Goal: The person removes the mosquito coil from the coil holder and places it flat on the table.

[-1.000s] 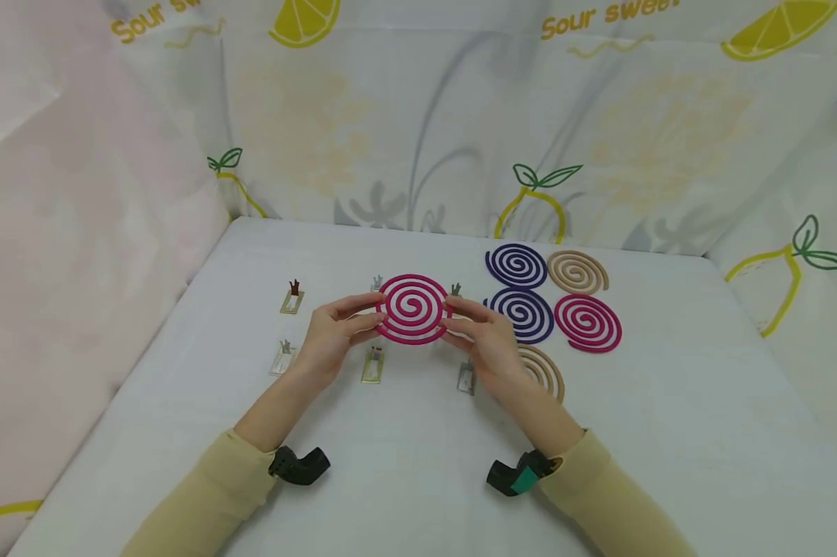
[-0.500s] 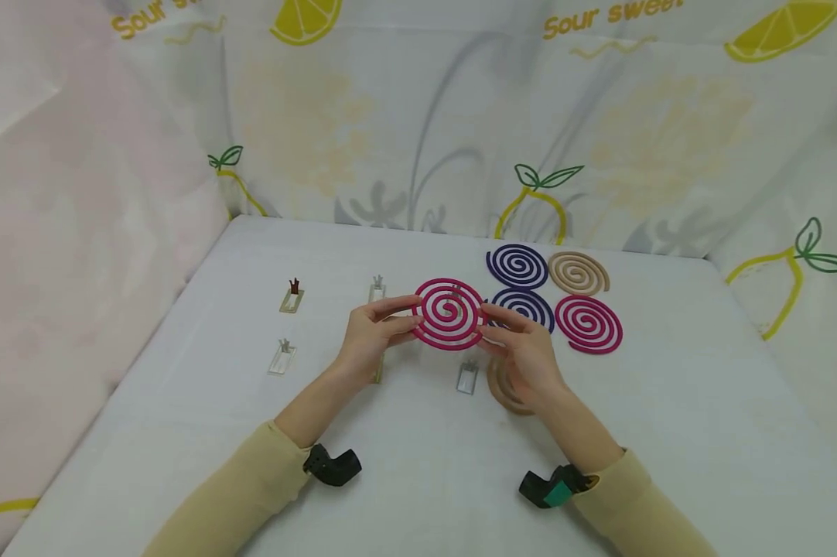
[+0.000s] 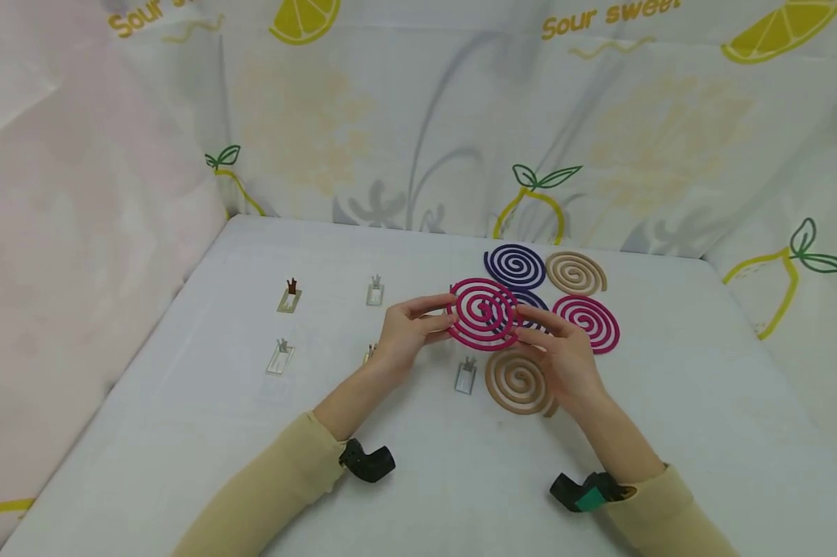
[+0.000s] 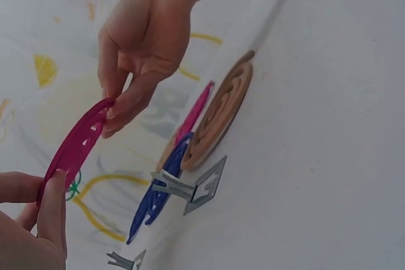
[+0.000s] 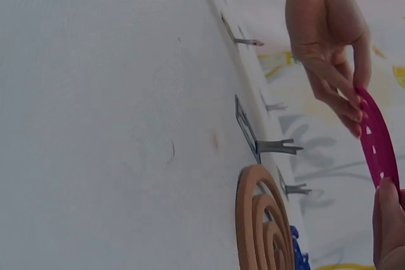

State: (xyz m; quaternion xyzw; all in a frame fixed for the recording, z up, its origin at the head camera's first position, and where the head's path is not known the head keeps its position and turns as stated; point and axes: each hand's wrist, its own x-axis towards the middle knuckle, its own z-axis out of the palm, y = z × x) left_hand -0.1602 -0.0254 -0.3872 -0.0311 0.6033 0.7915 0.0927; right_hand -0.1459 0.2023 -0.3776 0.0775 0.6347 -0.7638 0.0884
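A magenta spiral coil (image 3: 484,313) is held level above the white table (image 3: 203,418), edge-on in the wrist views (image 4: 76,147) (image 5: 376,137). My left hand (image 3: 441,313) pinches its left rim between thumb and fingers (image 4: 54,188). My right hand (image 3: 530,325) pinches the right rim (image 4: 117,109). The coil hovers over a purple coil (image 3: 535,299) that it partly hides. Just below my right hand lies a tan coil (image 3: 517,383) (image 5: 262,226).
On the table behind lie a purple coil (image 3: 514,265), a tan coil (image 3: 575,272) and a magenta coil (image 3: 589,322). Small metal stands sit to the left (image 3: 289,298) (image 3: 374,292) (image 3: 280,358) and near my hands (image 3: 465,375) (image 4: 196,188). Fabric walls enclose the table.
Both hands have carried the magenta coil to the right, from over the middle stands to above the group of coils. The tan coil below is now uncovered.
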